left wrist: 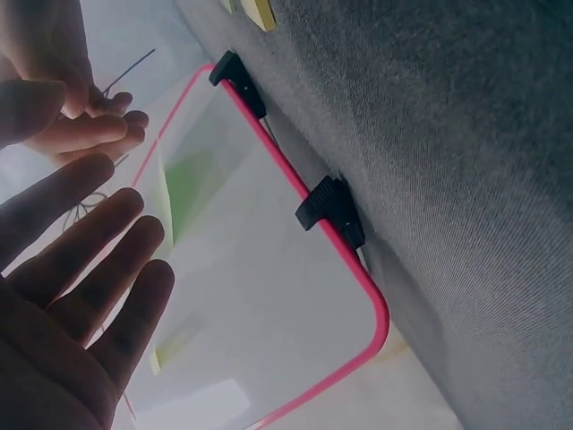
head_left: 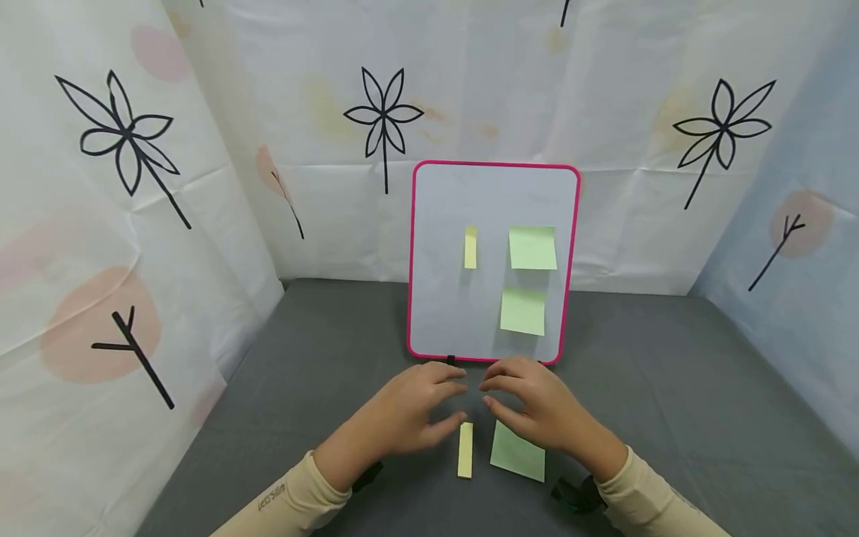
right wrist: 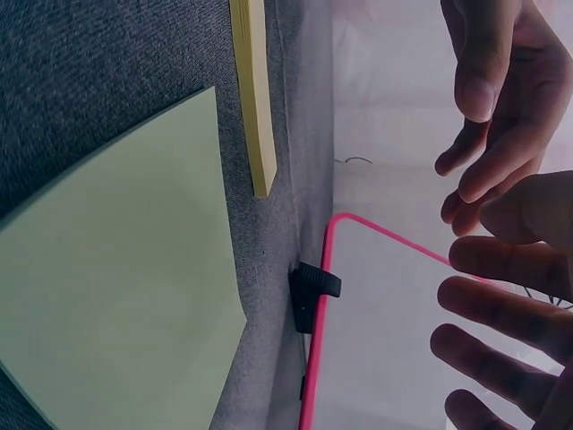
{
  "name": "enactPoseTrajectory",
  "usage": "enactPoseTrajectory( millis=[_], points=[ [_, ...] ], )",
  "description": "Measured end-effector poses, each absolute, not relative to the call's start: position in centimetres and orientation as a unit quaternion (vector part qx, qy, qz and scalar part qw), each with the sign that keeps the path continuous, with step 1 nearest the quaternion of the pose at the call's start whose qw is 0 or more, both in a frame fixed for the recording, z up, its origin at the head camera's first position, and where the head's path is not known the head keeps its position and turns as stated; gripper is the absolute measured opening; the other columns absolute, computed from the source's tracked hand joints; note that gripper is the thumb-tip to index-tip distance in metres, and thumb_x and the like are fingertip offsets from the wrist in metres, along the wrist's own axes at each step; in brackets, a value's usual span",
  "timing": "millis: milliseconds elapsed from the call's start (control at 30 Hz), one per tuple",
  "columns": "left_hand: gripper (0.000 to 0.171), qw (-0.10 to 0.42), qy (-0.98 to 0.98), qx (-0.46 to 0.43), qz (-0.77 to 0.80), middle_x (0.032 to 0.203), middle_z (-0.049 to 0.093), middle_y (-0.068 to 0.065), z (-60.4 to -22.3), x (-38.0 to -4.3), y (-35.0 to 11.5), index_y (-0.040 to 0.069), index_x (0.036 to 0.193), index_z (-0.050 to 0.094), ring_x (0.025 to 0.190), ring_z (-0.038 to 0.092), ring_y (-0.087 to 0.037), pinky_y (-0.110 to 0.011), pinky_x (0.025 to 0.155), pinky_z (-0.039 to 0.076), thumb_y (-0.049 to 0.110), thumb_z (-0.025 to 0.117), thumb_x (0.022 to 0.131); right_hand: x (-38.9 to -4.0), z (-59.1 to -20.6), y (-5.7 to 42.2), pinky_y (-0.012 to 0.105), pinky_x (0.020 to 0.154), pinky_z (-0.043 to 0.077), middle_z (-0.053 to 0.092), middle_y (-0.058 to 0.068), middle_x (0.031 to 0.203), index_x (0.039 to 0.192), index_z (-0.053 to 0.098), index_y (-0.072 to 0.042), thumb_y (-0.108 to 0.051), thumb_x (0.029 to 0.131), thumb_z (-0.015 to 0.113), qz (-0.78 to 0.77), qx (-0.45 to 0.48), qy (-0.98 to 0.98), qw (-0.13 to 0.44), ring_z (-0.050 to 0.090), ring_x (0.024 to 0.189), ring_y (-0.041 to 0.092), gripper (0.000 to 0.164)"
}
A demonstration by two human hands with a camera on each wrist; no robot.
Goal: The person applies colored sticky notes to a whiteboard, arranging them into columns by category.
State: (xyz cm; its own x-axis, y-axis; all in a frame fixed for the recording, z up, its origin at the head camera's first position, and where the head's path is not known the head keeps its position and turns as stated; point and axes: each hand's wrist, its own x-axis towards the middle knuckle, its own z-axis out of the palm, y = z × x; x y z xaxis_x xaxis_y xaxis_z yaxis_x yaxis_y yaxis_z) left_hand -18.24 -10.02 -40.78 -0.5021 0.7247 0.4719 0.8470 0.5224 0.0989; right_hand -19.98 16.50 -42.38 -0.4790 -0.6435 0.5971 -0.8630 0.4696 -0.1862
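Note:
Both hands hover over the table in front of a whiteboard (head_left: 443,313) with a pink frame. My left hand (head_left: 419,406) has its fingers spread and relaxed, holding nothing. Facing it, my right hand (head_left: 537,406) is likewise loose, its fingertips a short gap from the left ones. Below them on the table lie a narrow yellow sticky-note pad (head_left: 465,450) and a square green sticky-note pad (head_left: 518,453), the latter partly hidden by the right hand. Stuck on the board are one narrow yellow note (head_left: 470,247), an upper green note (head_left: 533,248) and a lower green note (head_left: 523,311).
Black clips (left wrist: 331,210) support the board's lower edge on the grey cloth-covered table (head_left: 322,358). Behind it hangs a white cloth backdrop (head_left: 302,119) with drawn flowers, which continues along the left side. A bluish cloth panel (head_left: 812,164) stands on the right.

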Motion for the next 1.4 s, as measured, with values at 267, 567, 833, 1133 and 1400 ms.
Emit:
enactPoseTrajectory(
  millis=[267, 567, 833, 1133, 1400],
  points=[
    [0.030, 0.170, -0.857, -0.459, -0.158, 0.131, 0.073, -0.006, -41.23, -17.93, -9.89, 0.008, 0.117, 0.078, 0.122, 0.069, -0.019, -0.034, 0.102, 0.058, 0.032, 0.076, 0.099, -19.84, -42.49, 16.41, 0.037, 0.084, 0.059, 0.073, -0.007, 0.105, 0.101, 0.081, -0.018, -0.015, 0.089, 0.083, 0.228, 0.448, -0.836, 0.220, 0.068, 0.099, 0.011, 0.013],
    [0.028, 0.163, -0.857, -0.463, -0.158, 0.126, 0.074, -0.006, -41.65, -17.80, -10.12, 0.008, 0.116, 0.079, 0.117, 0.071, -0.019, -0.035, 0.101, 0.059, 0.030, 0.078, 0.097, -20.00, -42.75, 16.14, 0.035, 0.080, 0.059, 0.073, -0.006, 0.104, 0.101, 0.082, -0.016, -0.019, 0.092, 0.082, 0.225, 0.444, -0.848, 0.184, 0.068, 0.095, 0.010, 0.010],
    [0.029, 0.134, -0.866, -0.457, -0.154, 0.125, 0.074, -0.006, -41.55, -17.85, -10.18, 0.008, 0.118, 0.079, 0.115, 0.071, -0.019, -0.037, 0.100, 0.059, 0.030, 0.076, 0.099, -19.83, -42.80, 16.16, 0.032, 0.077, 0.058, 0.072, -0.006, 0.104, 0.102, 0.081, -0.016, -0.020, 0.091, 0.084, 0.224, 0.445, -0.851, 0.169, 0.068, 0.093, 0.009, 0.011],
    [0.030, 0.127, -0.871, -0.452, -0.142, 0.123, 0.074, -0.004, -41.51, -17.68, -10.28, 0.008, 0.118, 0.079, 0.113, 0.071, -0.018, -0.036, 0.099, 0.059, 0.030, 0.076, 0.099, -19.60, -43.05, 16.24, 0.030, 0.076, 0.057, 0.072, -0.007, 0.103, 0.103, 0.081, -0.016, -0.021, 0.094, 0.081, 0.219, 0.443, -0.858, 0.140, 0.069, 0.090, 0.013, 0.010],
    [0.033, 0.097, -0.882, -0.444, -0.127, 0.127, 0.073, -0.006, -41.58, -17.47, -10.16, 0.008, 0.121, 0.078, 0.113, 0.071, -0.020, -0.037, 0.097, 0.060, 0.033, 0.075, 0.099, -19.41, -43.22, 16.25, 0.027, 0.074, 0.056, 0.072, -0.005, 0.100, 0.102, 0.080, -0.016, -0.022, 0.094, 0.081, 0.211, 0.448, -0.861, 0.121, 0.068, 0.087, 0.012, 0.010]
  ],
)
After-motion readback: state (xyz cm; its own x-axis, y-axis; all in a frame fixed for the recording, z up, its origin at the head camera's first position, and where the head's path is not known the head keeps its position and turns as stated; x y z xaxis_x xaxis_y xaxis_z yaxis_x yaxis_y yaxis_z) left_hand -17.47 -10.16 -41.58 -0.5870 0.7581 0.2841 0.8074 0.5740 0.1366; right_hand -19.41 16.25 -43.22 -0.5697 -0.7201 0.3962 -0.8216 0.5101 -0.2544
